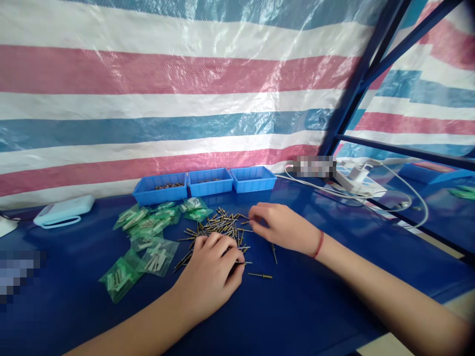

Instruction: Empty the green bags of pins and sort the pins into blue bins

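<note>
Lying in a loose pile at the middle of the blue bench (315, 296), the pins (222, 225) sit between both hands. The left hand (213, 272) rests on the pile's near edge, fingers curled shut on a bundle of pins. The right hand (282, 227) touches the pile's right edge, fingers pressed together; whether they pinch a pin cannot be told. Green bags (148, 232) lie just left; three blue trays (210, 182) stand behind.

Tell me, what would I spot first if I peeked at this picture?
The huge red, white and blue striped sheet hanging behind the blue table grabs you first. Then comes the pile of little metal pins in the table's middle, with the left hand and right hand at it, and green packets to its left.
</note>
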Demonstrator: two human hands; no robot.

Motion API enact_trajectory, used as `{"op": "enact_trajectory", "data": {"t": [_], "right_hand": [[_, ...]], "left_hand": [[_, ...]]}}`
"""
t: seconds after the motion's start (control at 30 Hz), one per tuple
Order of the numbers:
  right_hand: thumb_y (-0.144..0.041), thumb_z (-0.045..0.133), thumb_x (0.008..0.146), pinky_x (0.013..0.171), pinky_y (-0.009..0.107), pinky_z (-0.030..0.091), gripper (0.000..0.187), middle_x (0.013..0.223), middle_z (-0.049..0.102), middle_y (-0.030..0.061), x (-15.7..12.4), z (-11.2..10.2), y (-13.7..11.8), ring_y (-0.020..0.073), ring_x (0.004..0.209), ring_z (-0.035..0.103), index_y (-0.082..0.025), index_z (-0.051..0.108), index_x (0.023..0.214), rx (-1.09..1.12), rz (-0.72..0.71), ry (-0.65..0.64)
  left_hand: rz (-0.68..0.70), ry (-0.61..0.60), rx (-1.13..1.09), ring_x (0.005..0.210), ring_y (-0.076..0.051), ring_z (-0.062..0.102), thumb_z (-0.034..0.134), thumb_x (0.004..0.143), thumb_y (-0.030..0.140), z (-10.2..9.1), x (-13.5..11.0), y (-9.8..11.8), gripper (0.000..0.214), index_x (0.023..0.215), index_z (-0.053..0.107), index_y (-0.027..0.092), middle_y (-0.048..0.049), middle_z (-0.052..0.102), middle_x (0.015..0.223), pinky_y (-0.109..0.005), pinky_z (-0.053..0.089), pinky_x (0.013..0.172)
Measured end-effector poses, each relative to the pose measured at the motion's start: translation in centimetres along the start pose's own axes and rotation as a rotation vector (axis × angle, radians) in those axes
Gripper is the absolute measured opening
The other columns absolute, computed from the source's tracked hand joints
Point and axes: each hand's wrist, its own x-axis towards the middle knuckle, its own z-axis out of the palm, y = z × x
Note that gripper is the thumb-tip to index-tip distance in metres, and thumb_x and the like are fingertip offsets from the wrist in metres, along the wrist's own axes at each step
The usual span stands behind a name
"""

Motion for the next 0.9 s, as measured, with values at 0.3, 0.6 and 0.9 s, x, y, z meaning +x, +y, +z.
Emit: {"op": "enact_trajectory", "data": {"t": [0.3,0.6,0.9], "right_hand": [[-0.045,0.048,0.085,0.057,0.026,0.036,0.028,0.077,0.066,0.0067,-0.6,-1.4,1.6,0.0194,0.068,0.063,-0.019,0.057,0.083,-0.102,0.223,-0.293],[-0.055,0.052,0.079,0.051,0.026,0.029,0.038,0.068,0.064,0.0048,-0.9,-1.6,0.4,0.0182,0.062,0.06,-0.019,0.055,0.069,-0.09,0.169,-0.408],[-0.05,0.063,0.075,0.051,0.021,0.031,0.033,0.067,0.06,-0.0011,-1.2,-2.2,0.0,0.0105,0.057,0.051,-0.018,0.055,0.075,0.225,-0.06,-0.484]], "left_hand": [[-0.049,0.019,0.016,0.096,-0.022,0.052,0.047,0.088,0.02,0.1,0.0,-0.2,0.011,0.085,0.057,0.023,-0.0012,0.063,0.096,-0.039,0.034,0.079],[-0.147,0.113,0.102,0.095,-0.022,0.053,0.046,0.088,0.018,0.4,-0.2,-0.2,0.012,0.086,0.057,0.023,-0.002,0.063,0.099,-0.04,0.034,0.078],[-0.17,0.114,0.153,0.1,-0.024,0.053,0.047,0.088,0.021,0.5,-0.1,-0.4,0.019,0.101,0.059,0.026,-0.0037,0.063,0.107,-0.04,0.037,0.079]]}}
